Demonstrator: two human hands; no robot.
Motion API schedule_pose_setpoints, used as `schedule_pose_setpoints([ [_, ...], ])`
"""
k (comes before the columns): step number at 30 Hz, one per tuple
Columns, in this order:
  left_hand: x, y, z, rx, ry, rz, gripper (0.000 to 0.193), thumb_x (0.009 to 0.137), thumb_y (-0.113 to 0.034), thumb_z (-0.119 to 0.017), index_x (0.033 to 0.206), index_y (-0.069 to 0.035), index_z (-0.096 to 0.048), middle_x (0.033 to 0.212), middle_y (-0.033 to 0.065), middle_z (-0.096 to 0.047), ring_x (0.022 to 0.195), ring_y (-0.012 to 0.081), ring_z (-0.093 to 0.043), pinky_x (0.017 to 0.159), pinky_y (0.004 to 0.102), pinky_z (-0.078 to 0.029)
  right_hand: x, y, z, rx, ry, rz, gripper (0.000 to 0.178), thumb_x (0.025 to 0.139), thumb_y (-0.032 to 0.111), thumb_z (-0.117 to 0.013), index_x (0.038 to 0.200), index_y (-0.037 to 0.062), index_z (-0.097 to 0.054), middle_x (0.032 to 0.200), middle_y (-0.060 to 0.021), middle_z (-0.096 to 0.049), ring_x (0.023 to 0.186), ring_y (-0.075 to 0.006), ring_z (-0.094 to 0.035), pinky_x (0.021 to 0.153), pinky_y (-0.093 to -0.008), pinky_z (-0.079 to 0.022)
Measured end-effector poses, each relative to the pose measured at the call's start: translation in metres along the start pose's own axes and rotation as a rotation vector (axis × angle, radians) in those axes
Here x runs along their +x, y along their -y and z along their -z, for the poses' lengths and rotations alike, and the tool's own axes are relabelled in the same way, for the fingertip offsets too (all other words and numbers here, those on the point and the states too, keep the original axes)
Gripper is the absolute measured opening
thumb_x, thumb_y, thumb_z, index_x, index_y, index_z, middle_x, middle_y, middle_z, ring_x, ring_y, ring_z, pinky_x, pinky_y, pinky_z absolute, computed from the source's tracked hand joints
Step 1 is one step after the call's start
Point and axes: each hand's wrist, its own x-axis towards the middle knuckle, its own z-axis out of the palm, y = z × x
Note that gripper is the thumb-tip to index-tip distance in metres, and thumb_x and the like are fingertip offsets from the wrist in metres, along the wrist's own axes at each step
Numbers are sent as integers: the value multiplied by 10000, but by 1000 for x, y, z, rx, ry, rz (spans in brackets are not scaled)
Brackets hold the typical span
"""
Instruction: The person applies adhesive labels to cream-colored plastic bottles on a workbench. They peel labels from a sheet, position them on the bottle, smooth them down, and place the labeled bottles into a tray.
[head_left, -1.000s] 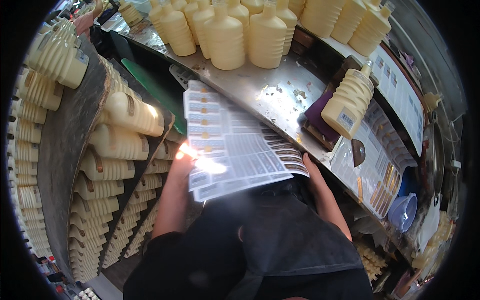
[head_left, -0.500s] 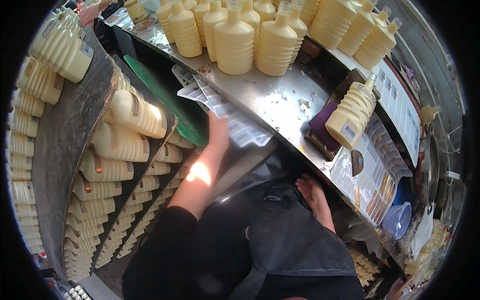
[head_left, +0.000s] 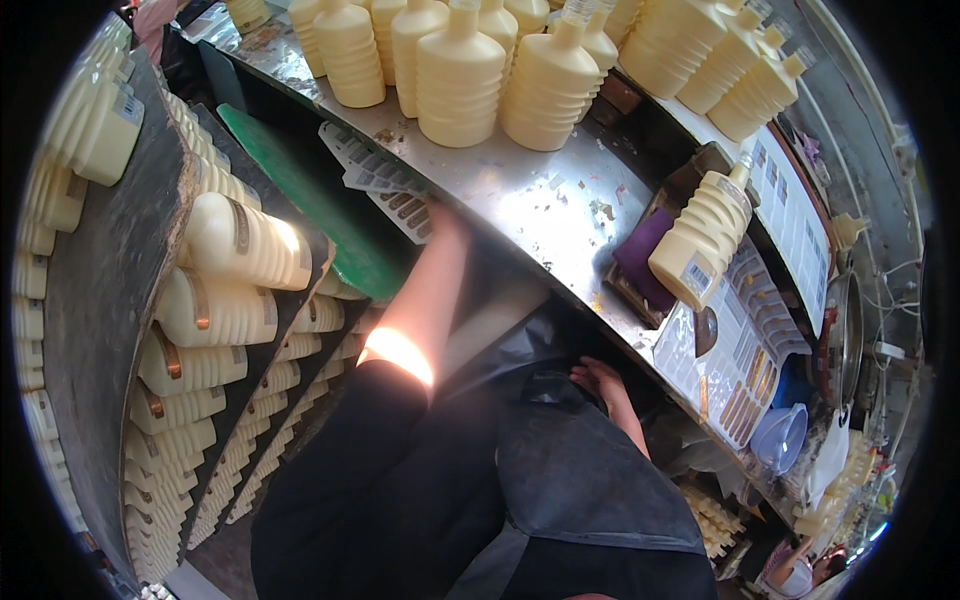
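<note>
My left hand (head_left: 446, 224) reaches in beneath the edge of the metal worktable (head_left: 480, 185); the tabletop hides its fingers, so whether it grips anything cannot be told. Beside its wrist, printed label sheets (head_left: 398, 207) lie by a green board (head_left: 300, 200). Low in front of the black apron (head_left: 590, 470), below the table's front edge, my right hand (head_left: 597, 380) is open with fingers apart and nothing in it. On the table's right part, a cream ribbed bottle (head_left: 697, 240) leans tilted on a holder with a purple cloth (head_left: 645, 260).
Cream bottles (head_left: 460, 85) stand along the table's far side. Racks of lying bottles (head_left: 215, 320) fill the left. More label sheets (head_left: 720, 370) lie at the right, near a clear plastic cup (head_left: 779, 438). Another person (head_left: 795, 570) shows at the lower right.
My left hand has moved forward under the tabletop, and the label sheet that was at it is now out of sight. My right hand has shifted slightly left.
</note>
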Motion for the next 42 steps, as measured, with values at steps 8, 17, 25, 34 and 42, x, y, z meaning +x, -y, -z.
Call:
schedule_pose_setpoints([
  [8, 3, -9, 0, 35, -11, -58, 586, 1072, -538, -306, 1450, -119, -463, 1429, 93, -562, 1300, 312, -551, 1103, 482, -461, 9, 1, -3, -39, -7, -36, 349, 1055, 105, -483, 1377, 16, -582, 1164, -210, -719, 987, -283, -728, 881, -350, -597],
  [17, -49, -28, -16, 102, -193, -185, 434, 1075, -321, -482, 1379, -16, -531, 1262, 165, -627, 1163, 241, -586, 1005, 364, -473, -4, 9, -14, -243, 93, 92, 376, 1060, 207, -554, 1373, 1, -587, 1180, -167, -708, 1079, -237, -686, 1001, -335, -532],
  [25, -43, -35, -8, 704, -201, -511, 402, 1010, -126, -579, 1381, 24, -537, 1261, 222, -665, 1119, 295, -648, 981, 396, -498, -44, 50, -47, -624, 242, 239, 413, 1057, 296, -568, 1348, 7, -617, 1148, -125, -703, 1061, -178, -647, 957, -323, -511],
  [34, -66, -51, -28, 752, -215, -454, 557, 977, -75, -566, 1499, 52, -418, 1466, 271, -539, 1373, 369, -519, 1151, 408, -386, -104, 114, -124, -1239, 373, 555, 402, 993, 252, -594, 1331, 38, -626, 1270, -175, -670, 1174, -366, -644, 1010, -415, -501],
  [42, -129, -72, -17, 880, -243, -521, 591, 904, -5, -488, 1477, 29, -346, 1414, 232, -533, 1294, 320, -545, 1103, 380, -409, -106, 160, -209, -1245, 323, 1168, 382, 944, 93, -659, 1320, 48, -606, 1241, -191, -664, 1102, -365, -666, 914, -404, -542],
])
